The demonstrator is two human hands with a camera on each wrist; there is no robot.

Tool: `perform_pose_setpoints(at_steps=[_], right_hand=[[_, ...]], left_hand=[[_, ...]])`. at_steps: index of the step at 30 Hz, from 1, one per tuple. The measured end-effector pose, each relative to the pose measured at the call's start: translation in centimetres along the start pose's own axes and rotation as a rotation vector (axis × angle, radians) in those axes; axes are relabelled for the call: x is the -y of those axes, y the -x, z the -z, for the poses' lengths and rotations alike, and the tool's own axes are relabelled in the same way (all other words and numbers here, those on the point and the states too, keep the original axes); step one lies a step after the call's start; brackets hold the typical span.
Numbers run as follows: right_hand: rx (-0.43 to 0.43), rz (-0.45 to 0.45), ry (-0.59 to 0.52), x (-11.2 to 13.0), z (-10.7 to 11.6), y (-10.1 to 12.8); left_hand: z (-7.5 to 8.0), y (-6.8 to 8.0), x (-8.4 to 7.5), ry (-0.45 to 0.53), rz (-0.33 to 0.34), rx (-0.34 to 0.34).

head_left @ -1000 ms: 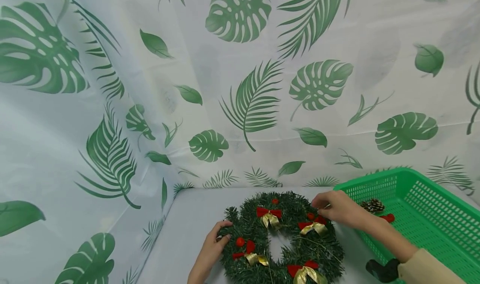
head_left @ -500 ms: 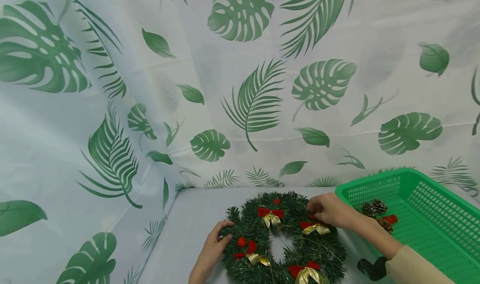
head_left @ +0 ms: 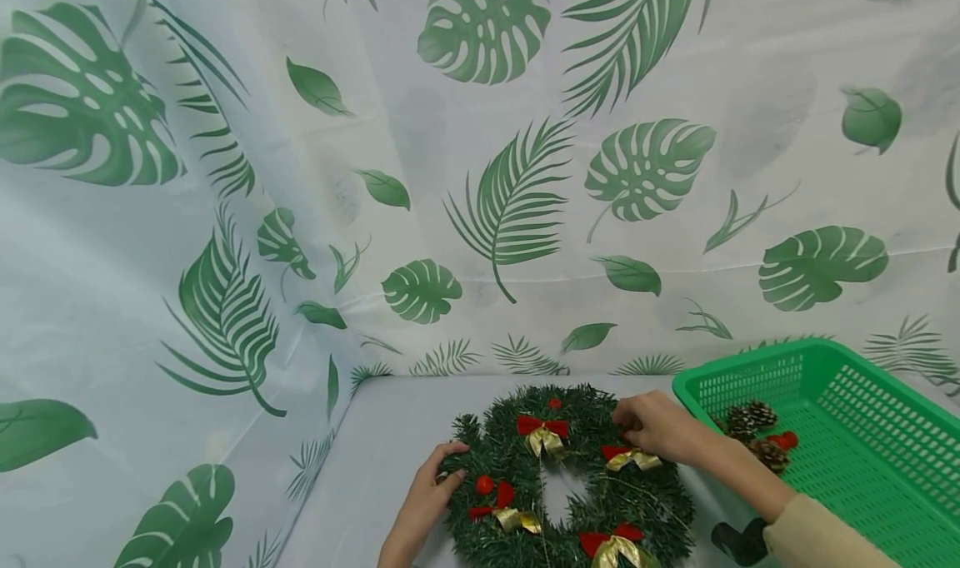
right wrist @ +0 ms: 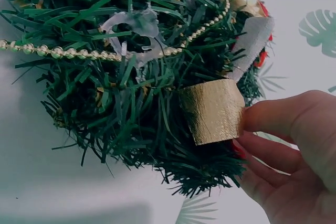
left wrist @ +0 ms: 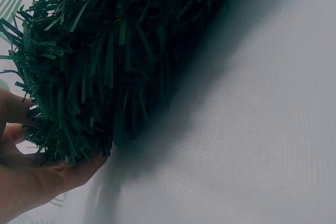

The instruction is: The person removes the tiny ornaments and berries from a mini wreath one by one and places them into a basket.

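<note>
Head view: wreath (head_left: pixel 570 476) lies flat between both hands; left hand (head_left: pixel 420 505) grips its outer left edge with curled fingers; right hand (head_left: pixel 656 426) pinches at the red-and-gold bow (head_left: pixel 630 457) on the upper right, having slid slightly inward since a second ago.
Beside right hand: green basket (head_left: pixel 862 460) with pine cones (head_left: pixel 753 418).
Left wrist view: fingers (left wrist: pixel 31 177) curl under the needles.
Right wrist view: fingertips (right wrist: pixel 278 124) touch the gold ribbon loop (right wrist: pixel 212 111); bead string (right wrist: pixel 63 52) crosses the foliage.

The left hand (left wrist: pixel 23 174) holds the wreath's (left wrist: pixel 110 51) dark green edge on the white cloth (left wrist: pixel 252 145).
</note>
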State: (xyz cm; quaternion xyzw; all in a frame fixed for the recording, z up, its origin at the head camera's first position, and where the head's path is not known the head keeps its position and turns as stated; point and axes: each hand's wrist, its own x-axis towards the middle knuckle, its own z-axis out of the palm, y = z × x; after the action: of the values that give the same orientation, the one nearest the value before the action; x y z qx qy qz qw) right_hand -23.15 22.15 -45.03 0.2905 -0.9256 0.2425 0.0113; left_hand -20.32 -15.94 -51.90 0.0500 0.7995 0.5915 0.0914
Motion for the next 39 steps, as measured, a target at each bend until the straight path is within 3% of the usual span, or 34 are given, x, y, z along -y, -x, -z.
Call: perform_pose_setpoints(at_steps=[15, 24, 30, 39], right_hand=[[-0.007, -0.013, -0.016, 0.2, 0.4, -0.1], [-0.088, 0.021, -0.003, 0.4, 0.8, 0.2], [-0.123, 0.031, -0.008, 1.0, 1.9, 0.5], [-0.140, -0.034, -0.071, 1.1, 3.8, 1.8]], left_hand=[[0.0, -0.1, 0.0, -0.014, 0.029, -0.015], [0.1, 0.0, -0.4, -0.030, 0.019, -0.023], [0.2, 0.0, -0.5, -0.037, 0.010, -0.025], [0.1, 0.0, -0.4, -0.044, 0.010, -0.006]])
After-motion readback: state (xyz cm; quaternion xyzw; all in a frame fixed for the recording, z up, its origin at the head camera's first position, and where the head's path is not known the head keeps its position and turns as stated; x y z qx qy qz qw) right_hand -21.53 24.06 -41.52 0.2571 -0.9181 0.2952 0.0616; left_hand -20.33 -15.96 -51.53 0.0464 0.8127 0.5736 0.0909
